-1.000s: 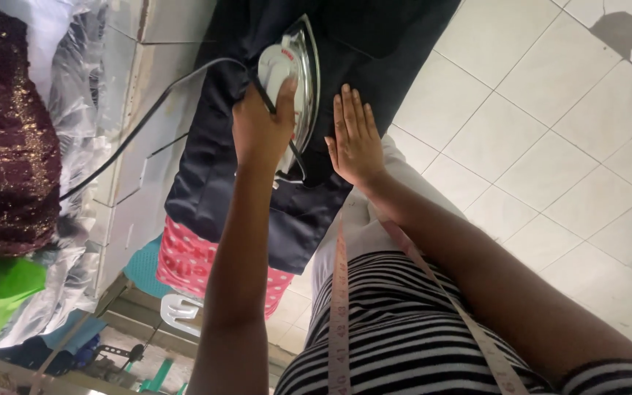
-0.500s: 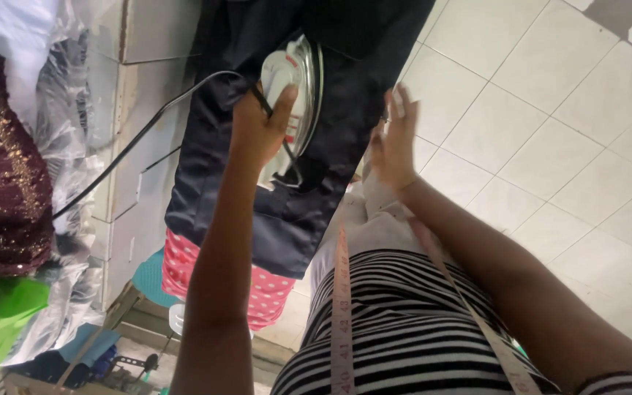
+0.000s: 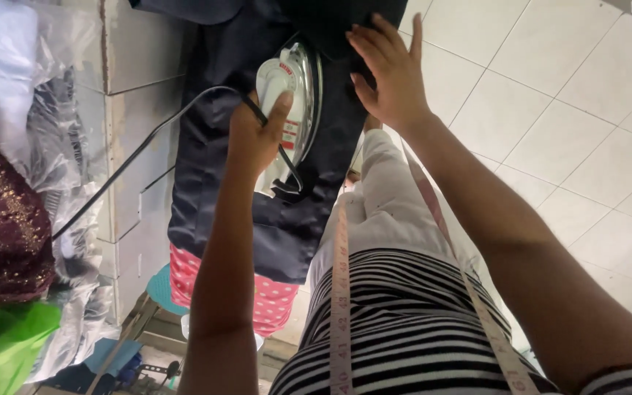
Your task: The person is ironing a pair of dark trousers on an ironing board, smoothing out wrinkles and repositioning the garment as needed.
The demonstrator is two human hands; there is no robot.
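Since half a second ago, the right hand (image 3: 389, 73) has shifted from the garment's edge at 3 o'clock to a position up on the dark navy garment (image 3: 213, 183), at 1 o'clock of the iron; the camera view has also closed in slightly. Right hand lies palm-down, fingers spread and open, flat on the cloth, holding nothing. Left hand (image 3: 257, 135) is closed around the handle of the white electric iron (image 3: 290, 95), thumb pressed along its side. Iron rests soleplate-down on the garment, nose toward 12 o'clock. Black power cord (image 3: 148, 146) runs from the iron's heel toward 8 o'clock. Pink polka-dot cloth (image 3: 268, 300) shows beneath the garment at 6 o'clock. Measuring tape (image 3: 341, 292) hangs over the person's striped shirt (image 3: 404, 322). Maroon sequinned fabric (image 3: 1, 219) lies at 9 o'clock, well apart.
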